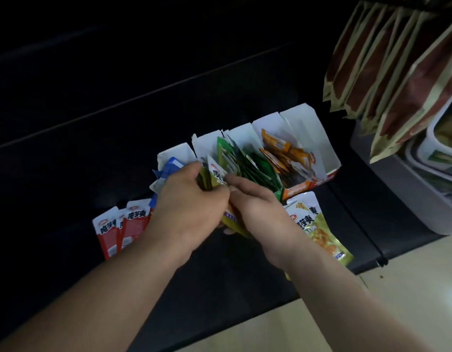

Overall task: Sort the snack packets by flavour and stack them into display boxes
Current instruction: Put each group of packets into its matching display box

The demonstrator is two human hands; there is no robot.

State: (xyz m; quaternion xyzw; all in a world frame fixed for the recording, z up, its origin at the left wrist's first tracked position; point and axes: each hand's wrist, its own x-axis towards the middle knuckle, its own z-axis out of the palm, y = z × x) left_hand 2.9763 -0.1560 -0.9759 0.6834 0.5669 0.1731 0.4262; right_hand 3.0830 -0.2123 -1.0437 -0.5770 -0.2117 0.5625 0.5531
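Mid-frame, the left hand (191, 199) and right hand (252, 207) both clasp a bunch of yellow-green packets (218, 177) (squaring them, I judge) for the display boxes (308, 128).

The display boxes (308, 138) stood in a row on the counter (67, 161), a packet pile (123, 224) near-left, a single packet (318, 224) near-right.

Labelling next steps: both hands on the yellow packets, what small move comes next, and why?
Probably seat the yellow packets in the box between the blue packets and green packets: left hand and right hand both grip the bundle right at that box, and its neighbours hold other flavours.
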